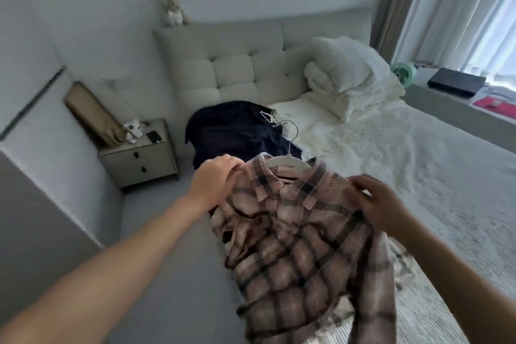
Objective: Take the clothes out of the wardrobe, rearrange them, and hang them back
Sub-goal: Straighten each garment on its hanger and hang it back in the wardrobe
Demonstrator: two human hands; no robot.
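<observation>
Across the bed [418, 162], both hands, left [215, 181] and right [377, 204], gripped the plaid shirt [293, 232] by its shoulders; better kept level so the hanger [287, 159], at twelve o'clock, stayed seated.

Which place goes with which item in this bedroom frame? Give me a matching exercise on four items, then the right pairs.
Items:
1. plaid shirt
2. dark navy garment
3. phone
4. stuffed toy

Places:
A. on top of the headboard
B. held at the shoulders by the left hand and right hand, on a white hanger
C. on the nightstand
D. lying on the bed near the headboard

Pairs: 1-B, 2-D, 3-C, 4-A
</observation>
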